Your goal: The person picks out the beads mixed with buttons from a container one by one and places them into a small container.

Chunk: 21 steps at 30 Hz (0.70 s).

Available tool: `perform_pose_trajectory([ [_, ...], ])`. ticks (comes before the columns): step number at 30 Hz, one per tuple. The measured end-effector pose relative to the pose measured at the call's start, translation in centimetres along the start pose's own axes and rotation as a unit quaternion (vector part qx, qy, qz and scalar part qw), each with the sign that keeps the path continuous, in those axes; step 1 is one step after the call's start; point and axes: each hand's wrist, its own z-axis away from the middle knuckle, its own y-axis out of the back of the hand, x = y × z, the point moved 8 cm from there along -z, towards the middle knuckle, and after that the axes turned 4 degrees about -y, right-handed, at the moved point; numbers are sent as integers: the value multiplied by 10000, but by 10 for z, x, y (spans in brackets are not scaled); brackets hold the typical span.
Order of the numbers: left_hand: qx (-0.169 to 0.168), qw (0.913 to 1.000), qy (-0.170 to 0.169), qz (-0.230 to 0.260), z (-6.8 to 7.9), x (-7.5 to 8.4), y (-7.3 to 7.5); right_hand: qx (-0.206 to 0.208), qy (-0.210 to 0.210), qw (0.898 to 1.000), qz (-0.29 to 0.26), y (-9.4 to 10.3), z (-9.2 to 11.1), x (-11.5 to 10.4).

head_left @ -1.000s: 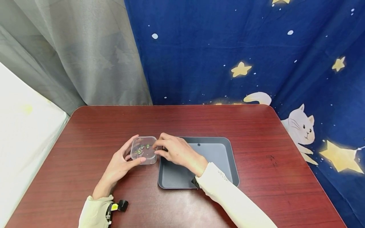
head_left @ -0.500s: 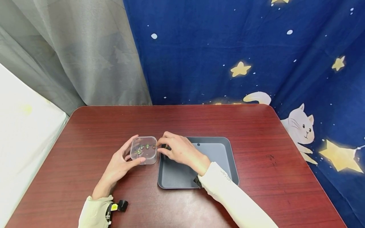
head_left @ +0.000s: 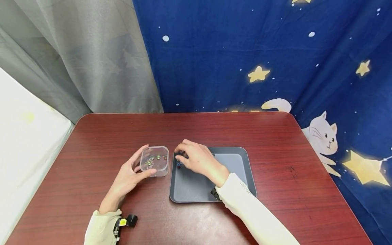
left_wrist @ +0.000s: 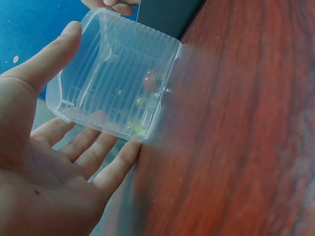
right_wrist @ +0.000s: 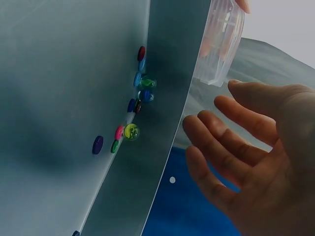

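My left hand (head_left: pixel 130 175) grips a clear plastic box (head_left: pixel 162 172) standing on the table, thumb on the near side and fingers behind. Several glass marbles (head_left: pixel 158 157) lie inside it, among them a reddish marble (left_wrist: pixel 152 80). Just right of the box, my right hand (head_left: pixel 199 161) hovers over the left side of a dark grey tray (head_left: pixel 196 192). Its fingers are loosely bent and hold nothing in the right wrist view. Along the tray wall lie several buttons, including a purple button (right_wrist: pixel 98 145) and a pink button (right_wrist: pixel 119 132), plus marbles such as a yellow-green marble (right_wrist: pixel 131 132).
Both things stand on a reddish-brown table (head_left: pixel 275 163). Behind it hang a grey curtain (head_left: pixel 116 68) and a blue star-patterned curtain (head_left: pixel 214 61). A small dark button (head_left: pixel 213 155) lies near the tray's far edge.
My right hand has withdrawn from the box's right edge and shifted right over the tray. A marble it covered now shows at the right inside the box. The left hand stays put.
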Motion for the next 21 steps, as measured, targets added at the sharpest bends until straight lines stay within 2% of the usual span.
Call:
perform_pose_trajectory([
  [12,13,10000,-24,-80,0,0,0,-117,-402,9989,212,-5,0,13],
  [21,14,9999,-32,-139,0,2,-1,-135,-456,9987,194,-5,1,16],
])
